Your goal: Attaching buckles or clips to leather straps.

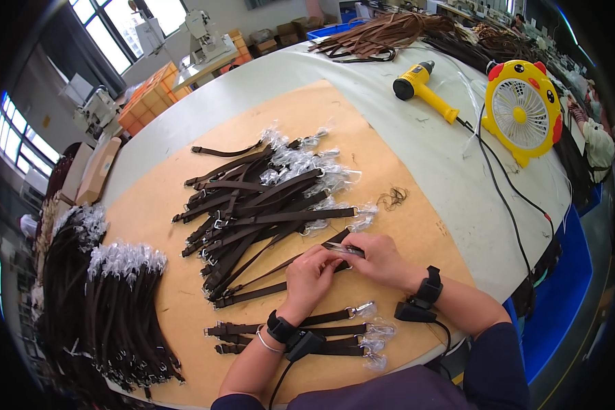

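Note:
My left hand (309, 279) is closed, its fingers pinching a dark brown strap (261, 292) near one end; the exact grip is partly hidden. Close beside it, my right hand (379, 261) is closed around small metal thread snips (344, 249), their blades pointing left over the left fingertips. Just beyond the hands lies a loose pile of dark straps (253, 205) with metal buckles and clasps. Clear plastic wrap (307, 164) covers the clasp ends. Below my left wrist, several more straps (335, 331) lie side by side with wrapped ends toward the right.
Bundled straps (126, 314) hang over the table's left edge. A tangle of thread (393, 198) lies right of the pile. Far right are a yellow heat gun (424, 92) and a yellow fan (519, 113) with trailing cords. A blue bin (560, 287) stands below the right edge.

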`<state>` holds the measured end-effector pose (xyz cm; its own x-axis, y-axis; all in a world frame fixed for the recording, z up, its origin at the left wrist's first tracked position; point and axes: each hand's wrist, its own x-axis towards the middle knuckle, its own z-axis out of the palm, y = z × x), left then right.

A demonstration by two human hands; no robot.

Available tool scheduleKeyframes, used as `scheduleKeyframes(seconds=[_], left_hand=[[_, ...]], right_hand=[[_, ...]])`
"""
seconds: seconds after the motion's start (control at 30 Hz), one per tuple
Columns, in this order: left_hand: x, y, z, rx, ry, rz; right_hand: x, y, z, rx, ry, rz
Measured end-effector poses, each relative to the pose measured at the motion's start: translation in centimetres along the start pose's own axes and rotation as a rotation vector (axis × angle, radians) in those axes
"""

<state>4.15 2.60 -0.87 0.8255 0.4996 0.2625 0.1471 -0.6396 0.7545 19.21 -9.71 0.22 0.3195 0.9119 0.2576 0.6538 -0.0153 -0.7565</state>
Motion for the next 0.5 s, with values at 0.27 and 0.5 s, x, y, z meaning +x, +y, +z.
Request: scheduleKeyframes(seconds=[0.27,0.5], left_hand=[[-0.2,0.0,-0.2,-0.026,0.004,-0.146],[-0.3,-0.1,-0.1,-0.011,0.012,-0.086]], right_hand=[[-2.6,-1.7,-2.4,-0.331,-0.035,-0.185],[-2.4,-1.3,-1.3,-0.557,-0.049,-0.287]])
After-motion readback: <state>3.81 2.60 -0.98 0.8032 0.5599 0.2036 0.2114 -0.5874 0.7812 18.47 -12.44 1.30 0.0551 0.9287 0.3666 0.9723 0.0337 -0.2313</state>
